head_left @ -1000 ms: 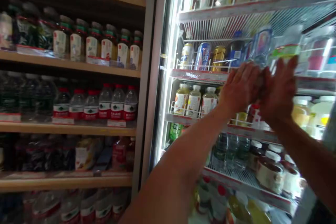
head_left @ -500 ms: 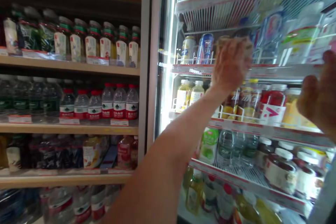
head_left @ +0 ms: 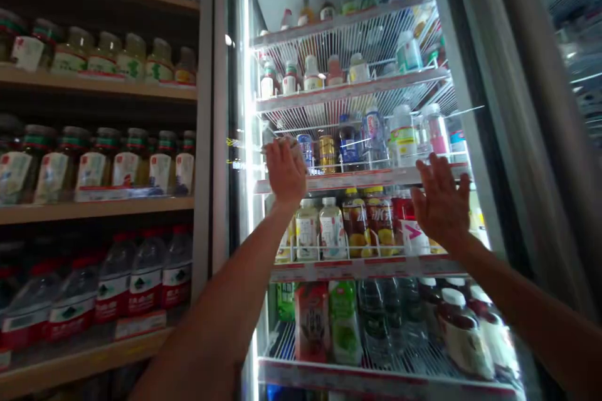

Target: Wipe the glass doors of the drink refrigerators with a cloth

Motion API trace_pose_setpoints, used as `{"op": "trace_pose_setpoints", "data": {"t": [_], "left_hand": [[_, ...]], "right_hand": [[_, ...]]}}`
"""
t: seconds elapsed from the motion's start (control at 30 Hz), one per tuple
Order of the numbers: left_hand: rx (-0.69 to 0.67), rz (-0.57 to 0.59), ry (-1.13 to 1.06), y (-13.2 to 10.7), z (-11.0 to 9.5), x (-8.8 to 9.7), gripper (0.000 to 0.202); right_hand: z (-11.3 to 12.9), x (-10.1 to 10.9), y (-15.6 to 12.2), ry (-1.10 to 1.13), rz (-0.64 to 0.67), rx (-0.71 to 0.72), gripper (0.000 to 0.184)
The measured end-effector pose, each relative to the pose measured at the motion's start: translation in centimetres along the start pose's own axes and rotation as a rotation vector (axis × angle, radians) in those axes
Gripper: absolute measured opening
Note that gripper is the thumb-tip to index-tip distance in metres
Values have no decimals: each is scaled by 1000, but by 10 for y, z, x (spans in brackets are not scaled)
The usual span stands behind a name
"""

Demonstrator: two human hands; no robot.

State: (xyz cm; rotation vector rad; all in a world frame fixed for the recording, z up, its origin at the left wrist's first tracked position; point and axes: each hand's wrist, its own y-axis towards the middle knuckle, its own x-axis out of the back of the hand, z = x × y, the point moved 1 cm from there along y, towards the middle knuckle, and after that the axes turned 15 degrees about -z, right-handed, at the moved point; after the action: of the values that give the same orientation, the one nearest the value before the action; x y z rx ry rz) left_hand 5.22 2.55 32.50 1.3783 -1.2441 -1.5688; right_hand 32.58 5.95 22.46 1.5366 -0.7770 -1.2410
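Note:
My left hand (head_left: 286, 172) reaches up to the upper middle of the drinks fridge, fingers flat over what looks like a crumpled pale cloth (head_left: 297, 149). The cloth seems pressed to the glass door (head_left: 277, 119), though blur hides its edges. Just to its right, behind the glass, stand a blue can (head_left: 305, 147) and a gold can (head_left: 328, 153). My right hand (head_left: 441, 203) is raised at the door's right side, its fingers spread and holding nothing. Bottles of red drink (head_left: 405, 213) stand behind it. Whether its palm touches the glass I cannot tell.
Wooden shelves (head_left: 117, 210) with rows of bottles stand to the left, beyond a grey upright post (head_left: 204, 113). Wire fridge shelves (head_left: 348, 178) hold bottles, cans and cartons. The fridge's dark right frame (head_left: 498, 119) runs down beside my right arm, with another glass-fronted cabinet (head_left: 576, 56) beyond.
The view has tilted up and moved back, showing more of the fridge. My left hand has shifted left across the glass with the cloth. My right hand now shows fully, fingers spread.

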Motion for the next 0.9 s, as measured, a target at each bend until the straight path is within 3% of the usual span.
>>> {"op": "trace_pose_setpoints", "data": {"t": [0.07, 0.13, 0.2, 0.23, 0.3, 0.4, 0.47, 0.5, 0.57, 0.67, 0.73, 0.8, 0.9], "left_hand": [[-194, 57, -96, -25, -43, -9, 49], [-474, 142, -211, -49, -86, -17, 46], [-621, 195, -258, -59, -107, -21, 44], [-636, 210, -258, -57, -104, -21, 44], [-544, 201, -218, -39, -76, -16, 45], [-186, 60, -86, 1, -7, -4, 49], [2, -34, -19, 16, 19, -1, 52], [37, -49, -9, 16, 19, -2, 52], [-34, -13, -43, 2, -4, -6, 52], [-337, 120, -172, -37, -67, -15, 50], [-472, 181, -221, -55, -93, -16, 50], [-472, 189, -215, -57, -88, -13, 50], [-251, 89, -131, -36, -42, -6, 51]], "right_hand": [[0, 0, 0, 6, 3, 5, 51], [-2, 0, 0, 14, -8, 16, 51], [-4, 0, 0, 23, -13, 29, 51], [-5, 0, -1, 26, -15, 31, 51], [-5, 0, -1, 29, -13, 26, 51], [-4, 0, -1, 26, 12, -3, 52], [-3, 0, -1, 25, 34, -18, 52], [-2, 0, 0, 26, 36, -25, 52], [-2, 0, 0, 29, 36, -31, 52], [-3, 1, 1, 27, 49, -23, 52], [-3, 2, 1, 13, 60, -14, 51], [-3, 2, 1, 1, 58, -2, 50], [-2, 2, 1, 5, 37, 7, 51]]}}
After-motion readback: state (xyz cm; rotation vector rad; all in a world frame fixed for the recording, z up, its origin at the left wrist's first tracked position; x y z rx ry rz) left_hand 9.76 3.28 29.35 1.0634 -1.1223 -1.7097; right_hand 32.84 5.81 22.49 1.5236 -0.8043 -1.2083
